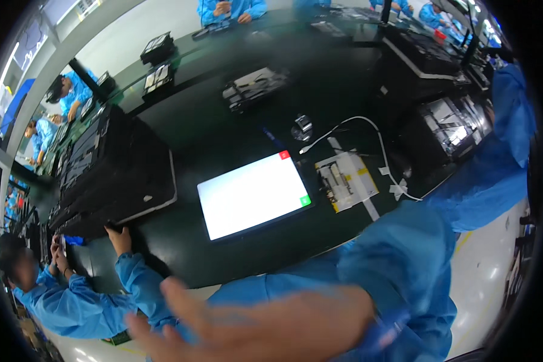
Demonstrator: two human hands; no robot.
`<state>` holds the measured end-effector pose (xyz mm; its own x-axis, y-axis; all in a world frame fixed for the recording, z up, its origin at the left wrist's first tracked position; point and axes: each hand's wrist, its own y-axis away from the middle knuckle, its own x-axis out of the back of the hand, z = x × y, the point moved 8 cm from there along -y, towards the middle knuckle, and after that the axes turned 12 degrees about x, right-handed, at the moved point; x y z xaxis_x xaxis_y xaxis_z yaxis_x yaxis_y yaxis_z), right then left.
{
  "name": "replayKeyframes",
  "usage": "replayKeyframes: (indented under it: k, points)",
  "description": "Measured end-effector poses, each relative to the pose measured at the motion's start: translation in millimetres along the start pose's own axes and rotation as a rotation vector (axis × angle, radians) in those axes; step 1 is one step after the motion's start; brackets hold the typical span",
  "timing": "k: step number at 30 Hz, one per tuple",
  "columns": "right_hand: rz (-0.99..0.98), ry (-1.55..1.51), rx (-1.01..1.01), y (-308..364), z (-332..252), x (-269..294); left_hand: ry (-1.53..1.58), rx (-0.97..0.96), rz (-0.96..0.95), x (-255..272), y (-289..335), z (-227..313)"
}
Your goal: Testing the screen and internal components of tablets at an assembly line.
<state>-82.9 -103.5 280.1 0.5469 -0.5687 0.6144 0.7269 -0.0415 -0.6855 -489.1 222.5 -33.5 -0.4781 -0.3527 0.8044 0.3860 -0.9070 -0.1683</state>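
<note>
Your right hand [271, 323] hangs large and close to the camera at 6 o'clock, badly blurred. Its wrist [359, 308] lies toward 5 o'clock, roughly level, with the hand stretched from there toward 9 o'clock. Your fingers [184, 308] are loosely extended at 7 o'clock, parted rather than curled, the uppermost digit angled up toward 11 o'clock. The blur hides which way your palm faces. Your loose blue sleeve [398, 253] fills the 4 o'clock side in soft folds, reaching down to your wrist.
</note>
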Motion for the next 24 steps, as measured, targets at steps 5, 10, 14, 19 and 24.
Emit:
replayKeyframes:
  k: [5, 10, 14, 19, 24]
  points:
    - [-0.356, -0.329, -0.419, 118, 39, -48, -0.147, 0.023, -0.188, -2, 35, 3]
    - [-0.331, -0.250, -0.900, 252, 22, -47, -0.256, -0.148, -0.373, 18, 148, 76]
    - [-0.183, -0.170, -1.112, 292, 3, -46, -0.113, -0.397, -0.631, 11, 211, 165]
    - [-0.256, -0.152, -1.126, 293, -1, -62, 0.300, -0.311, -0.732, -22, 224, 222]
    - [-0.283, -0.156, -1.187, 298, 4, -75, 0.299, -0.444, -0.684, -65, 195, 228]
